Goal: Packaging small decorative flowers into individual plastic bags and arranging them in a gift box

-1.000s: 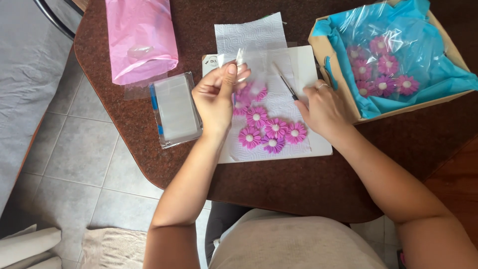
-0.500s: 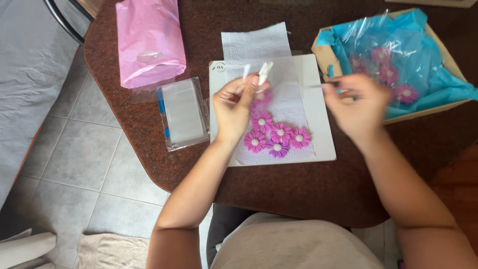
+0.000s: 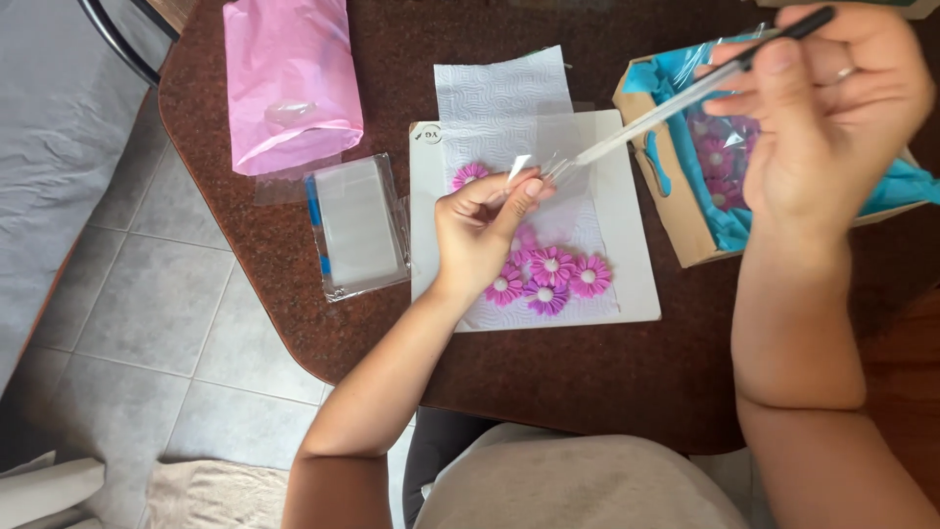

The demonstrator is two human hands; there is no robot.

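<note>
My left hand (image 3: 480, 230) pinches a small clear plastic bag (image 3: 548, 162) above the white board (image 3: 627, 255). My right hand (image 3: 832, 108) is raised near the camera and grips a thin brush (image 3: 676, 98) with a dark handle end; its tip reaches into the mouth of the clear bag. Several pink paper flowers (image 3: 553, 274) with white centres lie on a paper towel (image 3: 499, 88) on the board, partly hidden by my left hand. One more pink flower (image 3: 468, 174) lies just above my left thumb.
A cardboard box (image 3: 676, 211) lined with blue tissue, holding more pink flowers under clear film, stands at the right. A pack of clear bags (image 3: 357, 220) and a pink bag (image 3: 292, 78) lie at the left on the brown table (image 3: 587, 372). Tiled floor lies beyond the table's left edge.
My right hand picked the brush up from the board, rose towards the camera and brought its tip into the clear bag. My left hand lowered slightly with the bag.
</note>
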